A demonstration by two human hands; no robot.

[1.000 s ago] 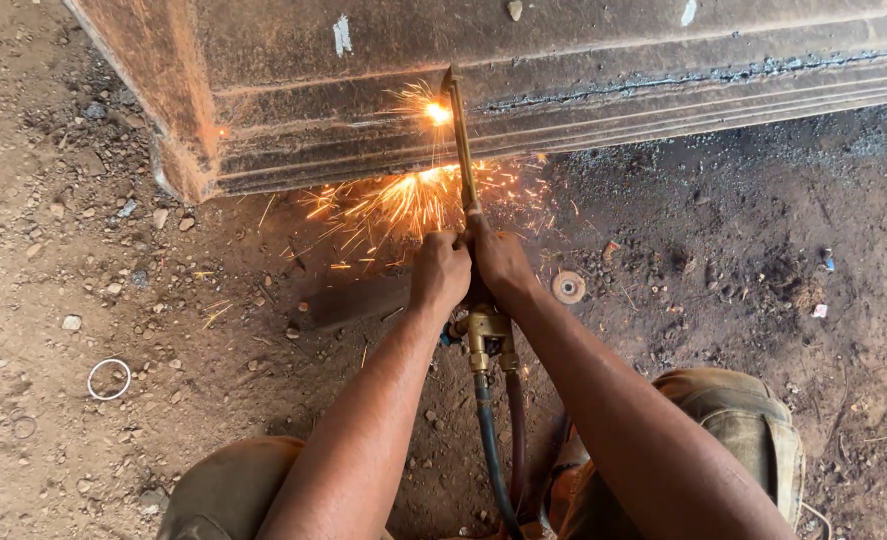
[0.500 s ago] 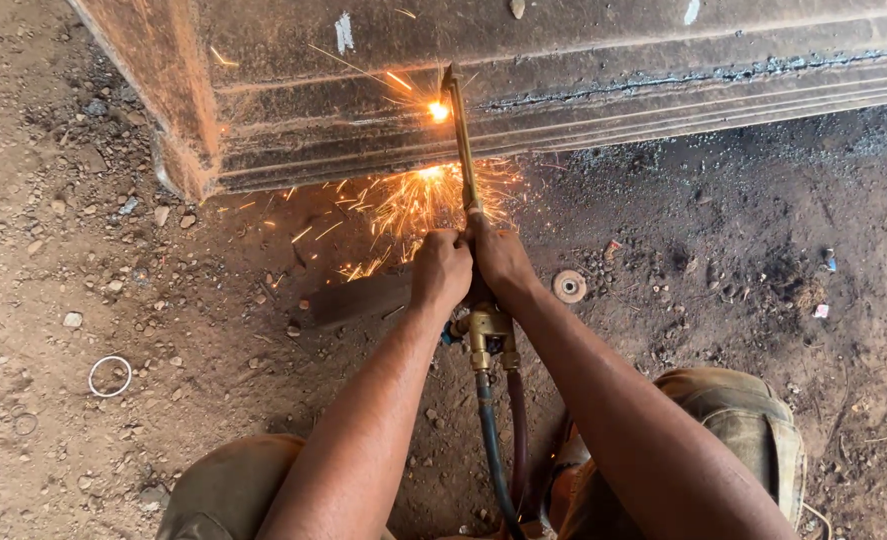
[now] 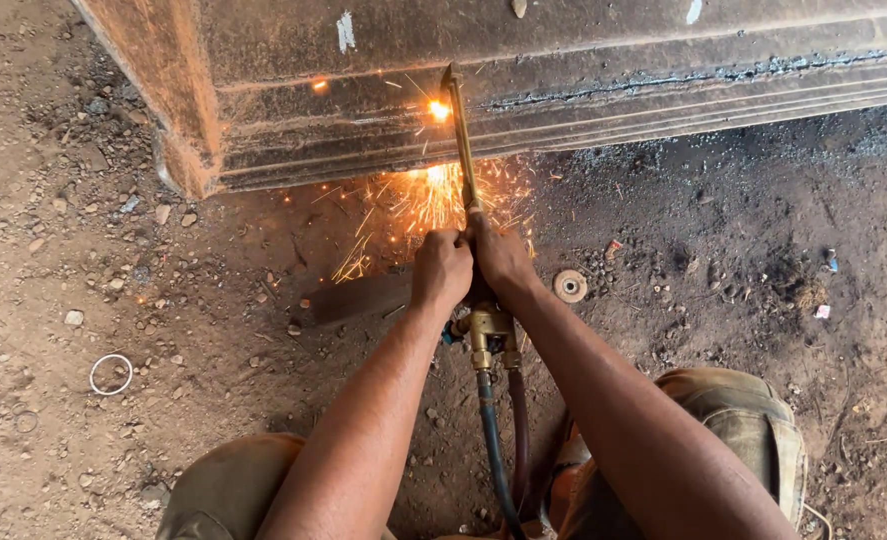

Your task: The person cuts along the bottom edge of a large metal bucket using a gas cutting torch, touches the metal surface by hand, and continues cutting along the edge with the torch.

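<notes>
While both hands close on one brass cutting torch (image 3: 460,140), the left hand (image 3: 440,270) and right hand (image 3: 500,258) sit side by side, each grip clamped around the torch just above its valve body (image 3: 485,337). One torch tip meets the rusted steel beam (image 3: 583,80), where one bright flame point (image 3: 438,109) glows and sparks (image 3: 423,205) fall onto the dirt floor (image 3: 763,220). Two hoses (image 3: 495,440), one blue and one dark red, trail back between two knees. One white ring (image 3: 110,373) and one round metal disc (image 3: 569,286) lie on the floor, well apart.
</notes>
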